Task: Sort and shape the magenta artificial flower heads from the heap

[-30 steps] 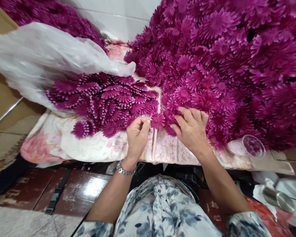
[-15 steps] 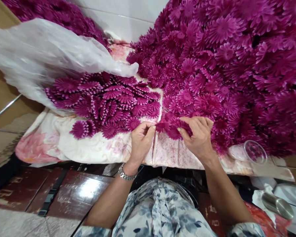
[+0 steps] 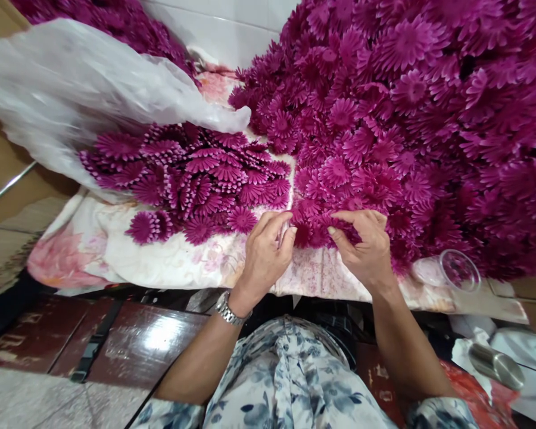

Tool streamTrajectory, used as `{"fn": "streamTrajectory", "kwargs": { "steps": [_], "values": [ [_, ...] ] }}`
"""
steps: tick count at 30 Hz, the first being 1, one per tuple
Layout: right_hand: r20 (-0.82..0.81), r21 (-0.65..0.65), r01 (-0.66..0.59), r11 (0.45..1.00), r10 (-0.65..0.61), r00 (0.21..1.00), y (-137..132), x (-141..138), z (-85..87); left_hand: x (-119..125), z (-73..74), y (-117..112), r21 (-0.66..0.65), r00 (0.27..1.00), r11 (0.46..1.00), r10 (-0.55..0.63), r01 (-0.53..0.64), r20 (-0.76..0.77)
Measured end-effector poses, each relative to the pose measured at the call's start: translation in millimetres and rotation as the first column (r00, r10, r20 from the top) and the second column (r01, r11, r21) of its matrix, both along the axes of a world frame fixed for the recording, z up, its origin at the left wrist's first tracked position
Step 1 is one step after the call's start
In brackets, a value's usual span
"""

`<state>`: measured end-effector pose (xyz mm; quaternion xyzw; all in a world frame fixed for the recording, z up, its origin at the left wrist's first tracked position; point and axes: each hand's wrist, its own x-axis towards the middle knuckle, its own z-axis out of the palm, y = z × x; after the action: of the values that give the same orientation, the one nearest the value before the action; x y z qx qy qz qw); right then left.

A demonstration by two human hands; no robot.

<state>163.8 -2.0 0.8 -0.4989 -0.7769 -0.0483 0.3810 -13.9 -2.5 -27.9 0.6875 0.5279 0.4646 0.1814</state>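
Observation:
My left hand [image 3: 269, 250], with a metal watch [image 3: 230, 310] at its wrist, is curled at the front edge of the magenta flowers. Its thumb and forefinger are close together; anything between them is too small to make out. My right hand [image 3: 364, 247] pinches a magenta artificial flower [image 3: 325, 226] by its edge, partly lost against similar flowers behind. A large heap of loose, spread flowers [image 3: 339, 113] rises behind and right of my hands. To the left lie flowers in nested stacks [image 3: 201, 179] on a floral cloth [image 3: 187, 262].
A whitish plastic bag [image 3: 93, 83] lies over the stacks' left side. More flowers [image 3: 120, 30] are piled at the back left, by a white tiled wall [image 3: 218, 27]. A clear plastic cup [image 3: 460, 271] rests at the right edge, with a metal cup [image 3: 495, 364] lower down.
My left hand has moved right, nearer my right hand, which has shifted slightly right. The flower that stretched between both hands is now harder to pick out. The view has shifted slightly.

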Motion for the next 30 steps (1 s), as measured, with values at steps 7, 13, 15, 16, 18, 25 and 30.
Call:
{"fn": "streamTrajectory", "kwargs": {
  "steps": [7, 13, 15, 16, 18, 25, 30],
  "values": [
    [-0.035, -0.059, -0.081, 0.995, 0.079, 0.996, -5.1, 5.4, 6.2, 17.8, 15.5, -2.0, 0.119, 0.98, 0.979, -0.177, 0.165, 0.096],
    [0.014, -0.097, -0.125, 0.987, 0.127, 0.992, -8.5, 4.8, 9.8, 24.1, 15.3, 3.2, 0.175, 0.951, 0.951, -0.278, 0.254, 0.132],
    [0.033, -0.083, -0.088, 0.993, 0.091, 0.995, -8.8, 4.4, 9.0, 24.0, 13.5, 3.6, 0.192, 0.96, 0.959, -0.236, 0.206, 0.149],
    [0.032, -0.066, -0.072, 0.995, 0.074, 0.997, -8.9, 4.3, 8.4, 23.6, 12.4, 3.4, 0.204, 0.966, 0.963, -0.208, 0.175, 0.155],
    [0.012, -0.022, -0.055, 0.998, 0.056, 0.998, -9.1, 4.4, 7.0, 22.7, 9.7, 2.2, 0.236, 0.974, 0.964, -0.165, 0.126, 0.154],
    [-0.093, 0.059, -0.083, 0.995, 0.089, 0.992, -12.6, 3.6, 5.1, 19.3, 3.7, -3.2, 0.386, 0.999, 0.921, -0.048, 0.052, -0.021],
    [-0.07, 0.088, -0.115, 0.99, 0.121, 0.99, -15.3, 2.6, 1.5, 18.7, 5.5, -6.0, 0.404, 0.993, 0.911, -0.042, 0.084, -0.113]
  ]
}}
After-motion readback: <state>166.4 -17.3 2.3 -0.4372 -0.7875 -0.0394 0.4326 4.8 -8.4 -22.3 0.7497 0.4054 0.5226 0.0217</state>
